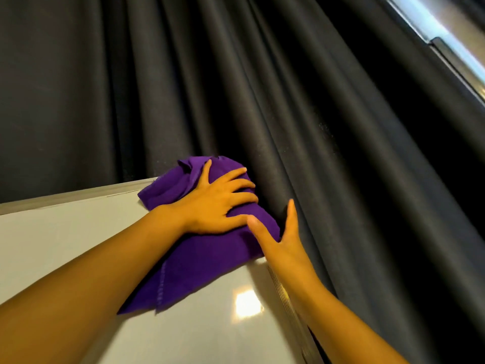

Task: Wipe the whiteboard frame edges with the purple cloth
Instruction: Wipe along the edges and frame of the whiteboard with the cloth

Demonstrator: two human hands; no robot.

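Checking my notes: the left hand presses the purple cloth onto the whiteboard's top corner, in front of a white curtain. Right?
Not quite. The head view shows the curtain is dark grey, not white. The left hand does press the purple cloth onto the whiteboard's top corner.

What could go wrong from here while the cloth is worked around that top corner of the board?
1. The purple cloth is bunched over the whiteboard corner under the flat left hand; nothing grips it, so it may slide off behind the board.
2. The dark curtain hangs right against the frame edge, where the right hand rests; the cloth may snag or drag its folds.
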